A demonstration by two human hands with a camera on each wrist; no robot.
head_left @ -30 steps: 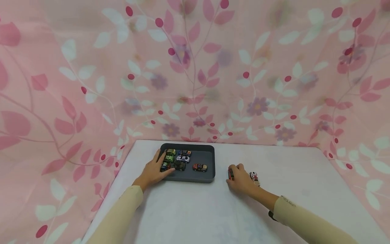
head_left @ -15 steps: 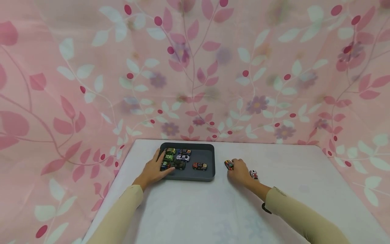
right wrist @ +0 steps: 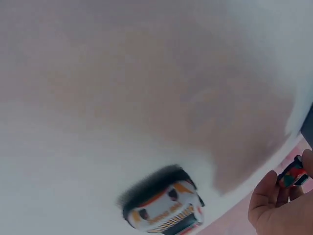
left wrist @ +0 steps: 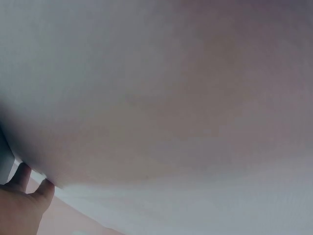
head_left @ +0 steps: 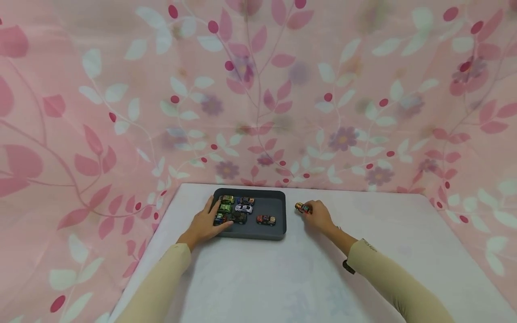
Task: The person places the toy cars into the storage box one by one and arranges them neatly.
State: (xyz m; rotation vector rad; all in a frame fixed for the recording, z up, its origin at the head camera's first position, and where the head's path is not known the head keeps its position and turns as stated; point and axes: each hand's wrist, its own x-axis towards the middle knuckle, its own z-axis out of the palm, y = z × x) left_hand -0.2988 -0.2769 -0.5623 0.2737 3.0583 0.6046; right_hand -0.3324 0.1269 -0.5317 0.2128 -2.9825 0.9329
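Out to the right of the dark grey tray (head_left: 272, 207), my right hand (head_left: 320, 217) pinches a small red, yellow and green toy car (head_left: 302, 207) by its end. The right wrist view shows that toy car (right wrist: 293, 172) between thumb and fingers. My left hand (head_left: 203, 225) lies spread over the tray's left side, its thumb reaching across the front corner. Several toy cars sit in the tray: green ones (head_left: 225, 208) by my fingers, a white one (head_left: 244, 208), a black one (head_left: 239, 218) and, apart from them, a red one (head_left: 266, 220).
A white toy car (right wrist: 166, 208) with orange markings stands on the table in the right wrist view; my right arm mostly hides it in the head view. White cloth covers the table (head_left: 258, 278). Pink floral fabric (head_left: 258, 112) rises behind and at both sides.
My right hand has moved away from me across the table with the toy car, which has turned to lie more sideways. The left hand keeps its place on the tray.
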